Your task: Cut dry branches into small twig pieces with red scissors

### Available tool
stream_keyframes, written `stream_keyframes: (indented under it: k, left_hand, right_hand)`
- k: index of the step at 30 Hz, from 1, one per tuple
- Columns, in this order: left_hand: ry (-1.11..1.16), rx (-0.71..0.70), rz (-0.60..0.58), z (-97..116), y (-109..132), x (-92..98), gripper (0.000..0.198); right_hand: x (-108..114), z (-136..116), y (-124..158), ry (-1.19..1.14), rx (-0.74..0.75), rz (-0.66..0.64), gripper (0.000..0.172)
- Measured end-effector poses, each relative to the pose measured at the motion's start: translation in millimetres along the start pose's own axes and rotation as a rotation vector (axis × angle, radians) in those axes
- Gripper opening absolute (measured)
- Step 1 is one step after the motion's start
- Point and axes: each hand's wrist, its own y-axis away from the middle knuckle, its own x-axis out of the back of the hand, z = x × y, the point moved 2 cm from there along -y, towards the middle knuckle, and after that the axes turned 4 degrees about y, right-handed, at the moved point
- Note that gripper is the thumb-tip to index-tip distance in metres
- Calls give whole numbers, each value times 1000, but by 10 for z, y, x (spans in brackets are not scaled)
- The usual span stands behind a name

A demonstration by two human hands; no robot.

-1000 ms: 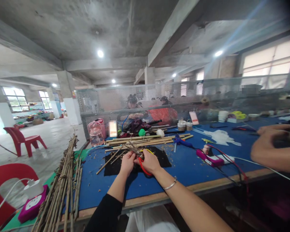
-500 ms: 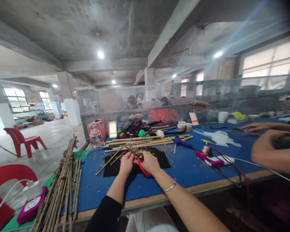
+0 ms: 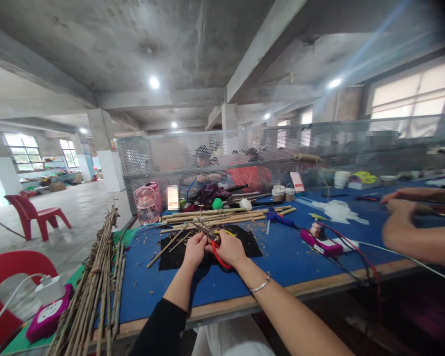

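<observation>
My left hand (image 3: 195, 248) is closed around a thin brown twig (image 3: 203, 229) held over a black cloth (image 3: 250, 242) on the blue table (image 3: 282, 257). My right hand (image 3: 229, 248) grips red-handled cutters (image 3: 218, 255), whose jaws meet the twig between my two hands. A silver bangle (image 3: 261, 284) sits on my right wrist. Loose sticks (image 3: 166, 245) lie across the cloth just left of my hands.
Long bamboo canes (image 3: 222, 215) lie behind the cloth. A bundle of twigs (image 3: 96, 282) runs along the table's left edge beside a purple power strip (image 3: 46, 316). A blue glue gun (image 3: 280, 217), another power strip (image 3: 321, 244) with cables, and a co-worker's arms (image 3: 419, 237) are at right.
My hands stay together over the cloth with barely any shift. The co-worker's hands at the right have moved further along the table.
</observation>
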Motion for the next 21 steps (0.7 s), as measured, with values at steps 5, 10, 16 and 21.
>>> stream_keyframes:
  k: [5,10,16,21]
  left_hand:
    - [-42,37,29,-29,-8,19,33]
    - [-63,43,68,17,12,21,29]
    - [-23,1,181,126,42,17,35]
    - [41,26,243,131,42,18,37]
  right_hand:
    - [-8,27,-8,-16,-24,-53,58]
    - [-24,46,-13,-16,-2,-10,52]
    - [-47,79,-42,-11,20,105,49]
    - [-77,69,-50,14,107,170,52]
